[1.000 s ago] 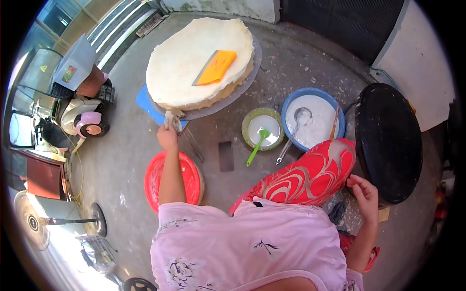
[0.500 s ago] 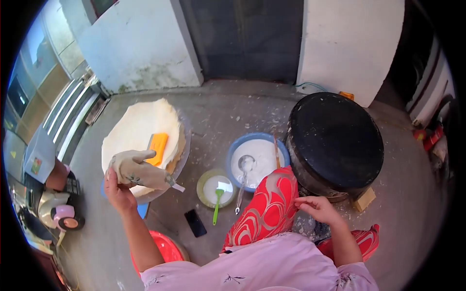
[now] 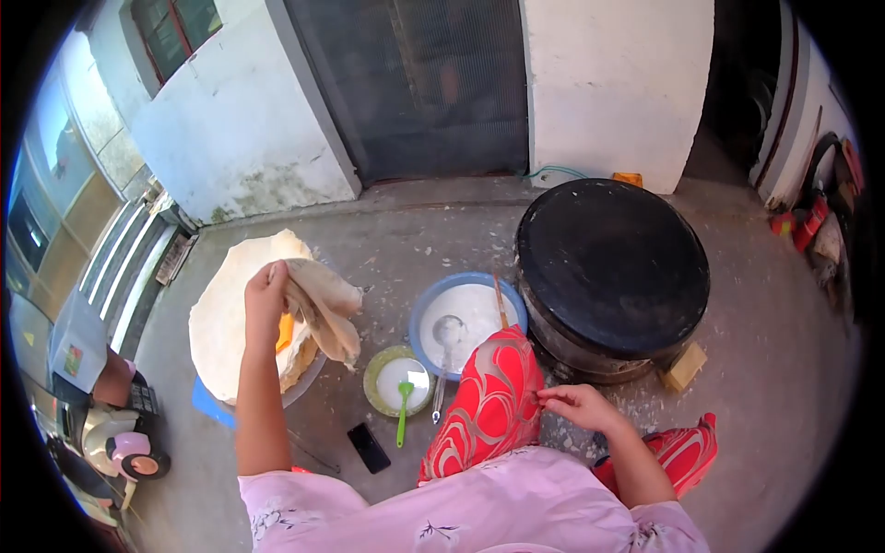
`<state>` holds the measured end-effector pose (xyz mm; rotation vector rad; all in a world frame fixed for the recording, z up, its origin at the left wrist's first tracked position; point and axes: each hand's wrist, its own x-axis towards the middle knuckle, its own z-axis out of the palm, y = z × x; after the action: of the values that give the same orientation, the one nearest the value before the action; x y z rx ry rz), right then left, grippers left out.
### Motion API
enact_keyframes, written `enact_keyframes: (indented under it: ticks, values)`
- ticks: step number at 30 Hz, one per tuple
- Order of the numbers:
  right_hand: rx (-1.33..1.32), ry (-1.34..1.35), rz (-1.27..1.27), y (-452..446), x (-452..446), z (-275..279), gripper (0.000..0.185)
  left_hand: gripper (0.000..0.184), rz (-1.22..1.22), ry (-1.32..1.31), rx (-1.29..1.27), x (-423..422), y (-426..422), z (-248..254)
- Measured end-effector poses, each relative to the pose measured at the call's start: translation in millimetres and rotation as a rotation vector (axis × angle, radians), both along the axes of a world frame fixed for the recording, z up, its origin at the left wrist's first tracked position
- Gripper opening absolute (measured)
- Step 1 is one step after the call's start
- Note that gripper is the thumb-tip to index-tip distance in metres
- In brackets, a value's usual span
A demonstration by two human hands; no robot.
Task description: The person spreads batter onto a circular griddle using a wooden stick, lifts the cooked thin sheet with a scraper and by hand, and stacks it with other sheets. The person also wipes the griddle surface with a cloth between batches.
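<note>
My left hand [image 3: 265,293] is closed on a limp, stained cloth [image 3: 323,309], raised over the right side of a big round stack of pale flat sheets [image 3: 230,313]. Part of an orange scraper [image 3: 285,332] shows behind the cloth and my hand. Resting by my knee in red patterned trousers, my right hand [image 3: 581,405] has its fingers loosely apart and holds nothing. A blue basin [image 3: 417,313] of white batter holds a metal ladle [image 3: 449,334]. Beside it, a green brush [image 3: 404,405] leans in a smaller green bowl [image 3: 371,385].
A large black round griddle lid [image 3: 613,267] stands at the right, with a yellowish block [image 3: 685,367] at its base. A phone [image 3: 369,448] and metal tongs [image 3: 316,453] lie on the floor. Steps and a pink-and-white scooter [image 3: 124,452] are at the left.
My left hand has lifted the cloth from the stack's near edge up over its right side. The view has tilted up and turned right. My right hand stays near the knee.
</note>
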<state>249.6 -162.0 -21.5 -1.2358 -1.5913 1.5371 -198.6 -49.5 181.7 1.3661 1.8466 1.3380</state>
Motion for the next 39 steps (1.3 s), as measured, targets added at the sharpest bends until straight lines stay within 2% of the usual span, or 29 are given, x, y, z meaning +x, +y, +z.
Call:
enact_keyframes:
  ticks: [1,3,4,6,9,18,24,34,39]
  values:
    - [-0.002,0.004,-0.009,0,1,-4,0.027,0.028,-0.009,0.004,-0.002,4,6,4]
    - [-0.021,0.042,-0.016,-1,2,-7,0.028,0.025,-0.035,-0.388,-0.002,7,16,9]
    - [-0.026,0.046,-0.026,-3,2,-5,0.028,0.024,-0.053,-0.470,0.002,6,24,8]
    - [-0.029,-0.034,0.012,-4,0,0,0.028,0.023,-0.066,-0.475,0.006,9,35,9]
    - [-0.021,-0.019,0.018,-5,0,-4,0.028,0.021,-0.084,-0.487,0.015,16,47,20]
    - [-0.050,-0.100,-0.008,-8,6,-2,0.030,0.020,-0.105,-0.681,0.106,31,92,42]
    - [0.050,-0.083,-0.038,-11,8,-23,0.031,0.019,-0.103,-0.671,0.129,51,110,61]
    - [0.059,-0.115,-0.042,-13,9,-11,0.032,0.018,-0.069,-0.698,0.118,71,126,86]
    - [0.094,-0.220,-0.015,-14,9,-14,0.033,0.019,-0.090,-0.695,0.148,71,134,88]
